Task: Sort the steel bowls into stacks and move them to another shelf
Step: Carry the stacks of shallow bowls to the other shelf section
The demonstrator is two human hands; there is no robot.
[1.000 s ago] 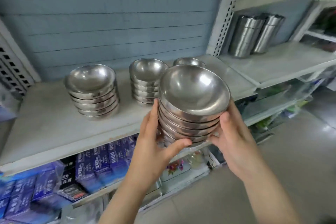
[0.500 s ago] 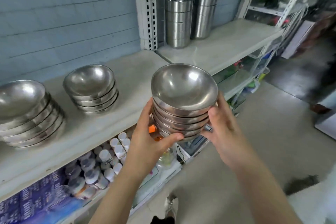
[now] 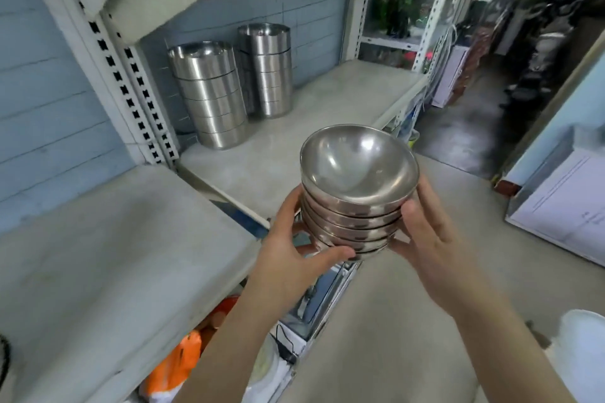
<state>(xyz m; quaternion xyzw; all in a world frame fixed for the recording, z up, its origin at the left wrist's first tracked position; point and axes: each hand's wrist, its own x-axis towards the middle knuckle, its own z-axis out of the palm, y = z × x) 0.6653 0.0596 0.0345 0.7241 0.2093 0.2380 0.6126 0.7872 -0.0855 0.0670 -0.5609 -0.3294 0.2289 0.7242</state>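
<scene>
**Two hands, one stack, shelf just ahead**

Both sets of fingers are clamped on the stack of steel bowls [image 3: 355, 196]: the left hand [image 3: 294, 258] has its thumb hooked under the lowest rim, the right hand [image 3: 429, 245] presses its thumb against the side, and the rest of its fingers are hidden behind the metal. The stack is held in the air in front of the right-hand shelf [image 3: 327, 98], near its front edge and tilted toward the camera. It looks like about six bowls, though the bottom rims blur together.

To set it down well, level the stack first, keep pressure even from both sides, and land it clear of the steel canisters [image 3: 209, 95] at the back. Both forearms reach forward, wrists bent slightly inward.
</scene>
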